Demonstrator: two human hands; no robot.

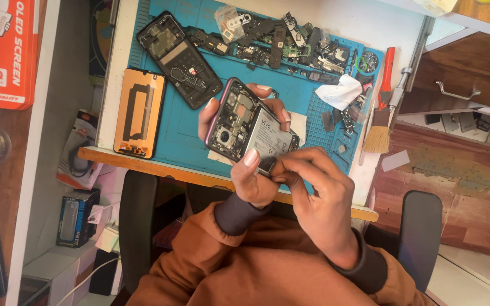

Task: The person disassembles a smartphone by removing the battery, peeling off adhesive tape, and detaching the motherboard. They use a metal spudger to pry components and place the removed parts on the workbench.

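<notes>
Opened phone (250, 127), back off and battery still in, gripped in left hand (245, 153); right hand (313, 192) pinching at its lower edge, above blue mat (188, 130) on worktop (222, 181)

left hand (239, 156): cradles opened phone (250, 129), back cover off, battery and boards exposed | right hand (313, 187): fingertips pinch at phone's lower edge | blue mat (182, 141): beneath phone | second opened phone (179, 59): upper left of held phone | orange-backed screen panel (139, 112): left | loose parts (290, 42): above | brush (380, 122): right
</notes>
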